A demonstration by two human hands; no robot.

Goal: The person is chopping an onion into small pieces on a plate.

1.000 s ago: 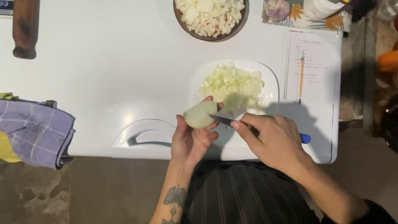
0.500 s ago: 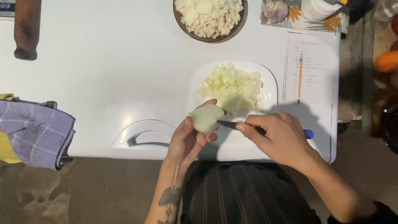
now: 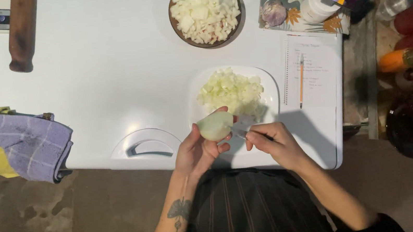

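Onion piece (image 3: 215, 126): pale yellow-green, smooth and rounded, peeled; held just above the near edge of the white plate (image 3: 271, 84), over the white table (image 3: 106, 65).
Left hand (image 3: 197, 151): I see its fingers curled round the piece, thumb on top, cupping it from below.
Right hand (image 3: 272, 144): fingers closed on a small knife (image 3: 240, 134); the blade points at the piece, touching or almost touching it, I cannot tell which.
Handling, my judgement: light, firm, but wet and slick when cut; layers may slide apart. Best gripped round its curved back, fingertips clear of the blade.
Plate contents: heap of chopped onion (image 3: 229, 91).
Farther off: brown bowl (image 3: 172, 10) of diced pieces; purple cloth (image 3: 31, 145) at left edge.
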